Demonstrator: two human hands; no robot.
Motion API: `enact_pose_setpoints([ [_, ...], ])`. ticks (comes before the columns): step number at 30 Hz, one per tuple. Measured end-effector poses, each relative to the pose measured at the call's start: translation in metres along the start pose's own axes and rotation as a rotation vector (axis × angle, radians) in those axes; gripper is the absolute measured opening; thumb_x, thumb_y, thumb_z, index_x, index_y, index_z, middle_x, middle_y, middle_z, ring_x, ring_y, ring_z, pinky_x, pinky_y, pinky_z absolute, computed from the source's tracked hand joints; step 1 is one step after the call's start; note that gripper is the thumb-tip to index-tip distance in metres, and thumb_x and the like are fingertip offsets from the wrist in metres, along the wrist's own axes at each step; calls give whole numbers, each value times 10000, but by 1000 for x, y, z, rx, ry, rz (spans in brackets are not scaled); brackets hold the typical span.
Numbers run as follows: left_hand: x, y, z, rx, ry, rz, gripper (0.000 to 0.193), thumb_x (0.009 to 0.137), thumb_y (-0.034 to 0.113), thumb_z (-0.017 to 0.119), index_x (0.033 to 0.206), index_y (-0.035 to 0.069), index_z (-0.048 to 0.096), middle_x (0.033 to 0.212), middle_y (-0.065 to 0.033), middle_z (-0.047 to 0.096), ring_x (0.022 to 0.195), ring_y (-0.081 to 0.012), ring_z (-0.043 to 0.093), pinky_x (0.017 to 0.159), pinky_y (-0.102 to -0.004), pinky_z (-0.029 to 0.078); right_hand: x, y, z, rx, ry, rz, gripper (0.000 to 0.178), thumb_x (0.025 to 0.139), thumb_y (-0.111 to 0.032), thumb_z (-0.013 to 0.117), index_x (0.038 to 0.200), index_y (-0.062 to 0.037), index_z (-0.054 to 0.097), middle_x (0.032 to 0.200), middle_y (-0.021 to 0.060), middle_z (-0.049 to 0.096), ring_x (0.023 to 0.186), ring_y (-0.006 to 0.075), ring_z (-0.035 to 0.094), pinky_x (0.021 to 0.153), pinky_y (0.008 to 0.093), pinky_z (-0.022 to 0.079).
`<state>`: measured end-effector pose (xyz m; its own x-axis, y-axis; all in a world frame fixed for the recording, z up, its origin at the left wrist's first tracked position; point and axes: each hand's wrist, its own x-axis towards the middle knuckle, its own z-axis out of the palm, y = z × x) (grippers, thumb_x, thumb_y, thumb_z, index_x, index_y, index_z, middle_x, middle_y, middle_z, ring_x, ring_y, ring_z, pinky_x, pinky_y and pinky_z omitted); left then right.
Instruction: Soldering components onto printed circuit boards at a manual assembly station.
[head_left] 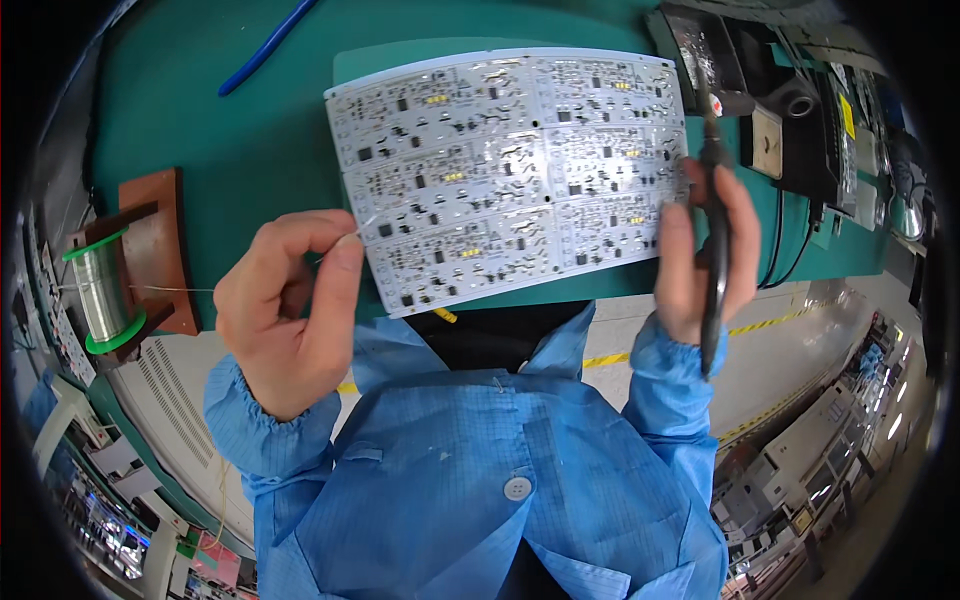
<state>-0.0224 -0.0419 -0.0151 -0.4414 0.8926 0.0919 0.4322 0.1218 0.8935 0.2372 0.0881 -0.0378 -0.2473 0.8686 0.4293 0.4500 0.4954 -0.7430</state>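
Big white circuit board (pixel 510 170) flat on the green bench (pixel 230 140), close to the near edge. Left hand (pixel 285 305) pinched shut on a thin solder wire (pixel 365 225) at the board's left side. Right hand (pixel 700 255) wrapped around a black soldering iron (pixel 715 250) by the board's right side. Wire spool (pixel 100 290) on a brown stand (pixel 160 250) at the left edge. Blue cable (pixel 265 45) near the far edge.
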Motion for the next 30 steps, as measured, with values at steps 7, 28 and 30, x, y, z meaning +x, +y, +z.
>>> enact_pose_setpoints([
  [7,16,1,2,-15,173,44,62,827,-44,621,884,-40,598,794,-25,608,637,-37,503,551,-164,387,-19,-5,-8,80,-160,-41,535,771,76,638,1266,30,441,1188,249,532,1058,286,577,895,356,440],
  [28,48,49,58,61,-231,406,210,611,-93,683,783,12,626,617,-87,546,472,-213,533,415,-290,398,23,17,-19,-24,110,-28,343,838,-135,627,1116,57,567,1000,190,611,885,261,604,799,335,469],
  [30,48,50,65,47,-336,432,195,628,-110,670,789,-9,624,644,-100,590,501,-180,539,452,-256,406,27,20,-22,-75,37,-79,296,822,-106,636,1076,40,597,926,172,640,866,269,604,782,340,466],
])
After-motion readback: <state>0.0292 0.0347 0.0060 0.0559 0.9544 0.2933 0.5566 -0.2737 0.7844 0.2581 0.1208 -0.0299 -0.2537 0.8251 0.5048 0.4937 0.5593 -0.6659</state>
